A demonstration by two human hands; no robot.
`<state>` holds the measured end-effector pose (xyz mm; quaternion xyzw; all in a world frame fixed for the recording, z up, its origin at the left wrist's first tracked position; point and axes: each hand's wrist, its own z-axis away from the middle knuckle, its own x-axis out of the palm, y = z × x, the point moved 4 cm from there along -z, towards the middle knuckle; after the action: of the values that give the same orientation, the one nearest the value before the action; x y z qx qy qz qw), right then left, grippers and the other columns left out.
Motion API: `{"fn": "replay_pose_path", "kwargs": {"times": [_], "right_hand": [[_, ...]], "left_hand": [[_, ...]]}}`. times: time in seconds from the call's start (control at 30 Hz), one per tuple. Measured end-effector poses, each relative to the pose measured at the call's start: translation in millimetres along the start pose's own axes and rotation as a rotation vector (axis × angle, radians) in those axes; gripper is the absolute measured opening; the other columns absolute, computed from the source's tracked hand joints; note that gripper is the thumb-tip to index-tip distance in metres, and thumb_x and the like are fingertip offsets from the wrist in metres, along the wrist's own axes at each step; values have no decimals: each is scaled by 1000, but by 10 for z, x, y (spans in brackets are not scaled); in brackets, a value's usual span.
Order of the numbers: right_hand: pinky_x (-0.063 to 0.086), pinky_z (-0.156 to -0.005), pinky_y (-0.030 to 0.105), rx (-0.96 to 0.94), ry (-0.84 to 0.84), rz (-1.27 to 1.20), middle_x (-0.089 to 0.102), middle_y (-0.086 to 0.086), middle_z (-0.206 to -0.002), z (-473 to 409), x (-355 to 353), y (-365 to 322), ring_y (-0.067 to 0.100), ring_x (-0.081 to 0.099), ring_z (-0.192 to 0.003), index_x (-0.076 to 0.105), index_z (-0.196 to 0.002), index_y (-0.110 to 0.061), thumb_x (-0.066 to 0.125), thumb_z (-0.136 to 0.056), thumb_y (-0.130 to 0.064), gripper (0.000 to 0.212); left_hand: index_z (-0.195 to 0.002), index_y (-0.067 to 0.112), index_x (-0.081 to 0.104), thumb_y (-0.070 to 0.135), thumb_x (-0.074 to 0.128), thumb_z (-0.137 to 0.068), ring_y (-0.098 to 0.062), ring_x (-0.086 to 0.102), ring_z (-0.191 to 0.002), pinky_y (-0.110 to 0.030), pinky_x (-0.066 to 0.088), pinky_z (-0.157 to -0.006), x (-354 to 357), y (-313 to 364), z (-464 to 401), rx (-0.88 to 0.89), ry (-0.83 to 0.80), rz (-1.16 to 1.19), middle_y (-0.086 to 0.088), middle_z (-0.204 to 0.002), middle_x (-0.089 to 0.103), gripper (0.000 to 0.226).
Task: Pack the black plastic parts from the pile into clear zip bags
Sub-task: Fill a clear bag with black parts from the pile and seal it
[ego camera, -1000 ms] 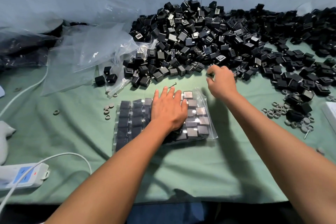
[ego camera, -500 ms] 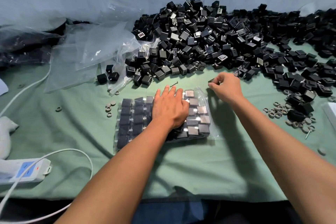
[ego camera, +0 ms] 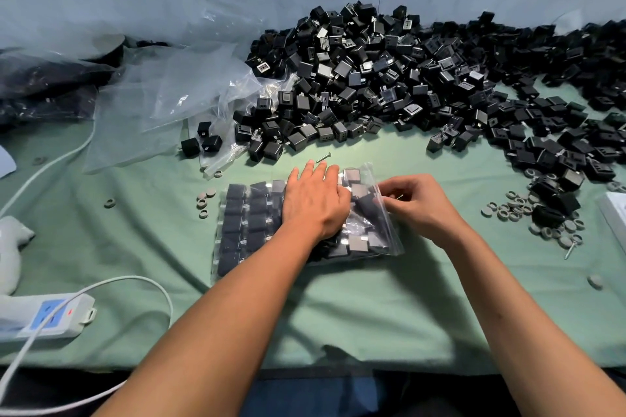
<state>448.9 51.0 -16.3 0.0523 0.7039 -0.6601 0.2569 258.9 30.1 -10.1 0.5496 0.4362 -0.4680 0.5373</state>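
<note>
The left hand [ego camera: 313, 205] lies flat, fingers straight, pressing the clear zip bag of black square plastic parts [ego camera: 244, 223] onto the green cloth-covered table [ego camera: 338, 315]. The right hand [ego camera: 420, 205], back from the heap of loose black plastic parts [ego camera: 389, 78], now pinches the bag's open edge. No writing is legible. A white power strip [ego camera: 44, 318] sits at left.

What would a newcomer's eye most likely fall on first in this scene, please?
Probably the big pile of black plastic parts heaped along the far wall. Next, the clear zip bag at the centre, filled with rows of parts, with the left hand lying flat on it and the right hand pinching its right edge.
</note>
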Motion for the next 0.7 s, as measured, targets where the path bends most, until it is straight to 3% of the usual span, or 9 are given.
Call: {"fn": "replay_pose_path", "kwargs": {"times": [0.13,0.27,0.33,0.37,0.47,0.6,0.7], "right_hand": [[61,-76,35,23,-9,17,79,-1,-84,-41,106,-45,16,76,-80,78,-90,-14,79,-88,-9,5],[47,-58,24,93,72,-57,78,10,-87,-36,52,-74,10,65,-63,70,-92,-19,57,-103,-15,17],[47,-55,19,91,60,-39,79,6,-84,14,71,-128,6,66,-62,68,-95,-22,67,-98,-26,5],[50,-56,19,87,66,6,79,2,-82,35,101,-145,5,68,-62,67,-96,-24,77,-91,-29,12],[61,-66,30,99,146,102,77,0,-79,82,206,-191,12,75,-70,67,-95,-21,92,-73,-22,33],[58,-64,33,177,283,15,74,1,-69,71,188,-153,16,72,-63,66,-80,-17,85,-79,-11,20],[52,-59,36,242,255,-24,72,-1,-66,46,203,-106,19,67,-62,62,-86,-15,75,-89,-8,15]], "left_hand": [[-151,15,37,37,23,-101,-26,26,-152,-52,16,-125,-2,1,5,-1,10,11,-9,-161,38,56],[-149,15,39,37,23,-101,-26,28,-151,-52,18,-124,-3,2,-4,0,12,5,-10,-159,40,55],[-147,15,41,37,23,-101,-26,29,-150,-53,19,-124,6,-2,-13,2,18,-3,-9,-158,41,54],[-146,15,42,37,24,-101,-26,30,-149,-52,20,-123,10,-5,-18,5,23,-8,-9,-157,43,54],[-144,15,43,36,24,-100,-26,34,-147,-51,23,-122,12,-10,-21,5,48,-8,-9,-155,45,53],[-149,14,40,35,25,-101,-26,33,-148,-51,25,-122,1,6,-16,8,68,19,-10,-157,43,55],[-145,13,43,35,24,-100,-27,39,-143,-49,30,-120,-5,5,7,7,100,31,-11,-152,48,54]]}}
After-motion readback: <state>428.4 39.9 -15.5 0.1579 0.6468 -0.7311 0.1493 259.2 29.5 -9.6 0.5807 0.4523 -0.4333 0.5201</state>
